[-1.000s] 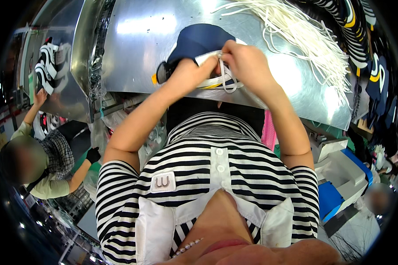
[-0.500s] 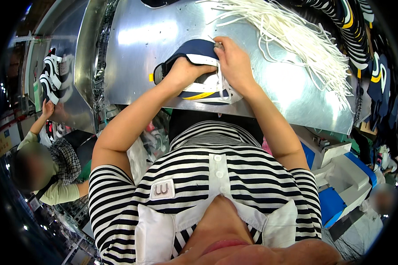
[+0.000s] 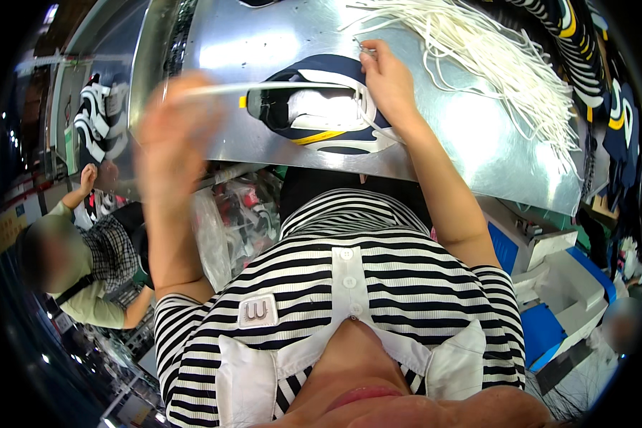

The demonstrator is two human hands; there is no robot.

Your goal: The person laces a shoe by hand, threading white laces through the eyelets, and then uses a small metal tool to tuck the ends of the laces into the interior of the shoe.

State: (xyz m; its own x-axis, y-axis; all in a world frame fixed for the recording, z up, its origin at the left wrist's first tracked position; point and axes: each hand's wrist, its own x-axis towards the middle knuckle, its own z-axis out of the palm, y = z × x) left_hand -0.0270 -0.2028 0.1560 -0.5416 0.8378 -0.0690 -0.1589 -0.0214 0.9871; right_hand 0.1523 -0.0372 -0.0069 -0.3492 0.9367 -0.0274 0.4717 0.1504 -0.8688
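Note:
A navy, white and yellow sneaker (image 3: 339,65) lies on the metal table in front of me, its opening facing up and white stuffing (image 3: 324,108) inside. A white shoelace (image 3: 264,86) runs taut from its eyelets across the opening to my left hand (image 3: 178,118). That hand is raised left of the heel and smeared by motion; the lace ends at its fingers. My right hand (image 3: 390,80) rests beside the toe end, thumb and forefinger pinched on a small thin grey tool (image 3: 364,48), whose full shape I cannot make out. A loose lace end (image 3: 380,126) lies across the shoe's front.
A heap of white laces (image 3: 478,64) covers the table's (image 3: 250,50) far right. Rows of navy shoe uppers (image 3: 615,121) hang beyond. At left, black-and-white shoes (image 3: 91,118) stand near another person (image 3: 96,271). Plastic bags (image 3: 235,214) are below the table edge, a blue-and-white box (image 3: 549,307) at right.
My left hand has come out of the shoe and swung left, drawing the lace taut across the opening. My right hand stays near the toe, slightly farther from the shoe's top edge.

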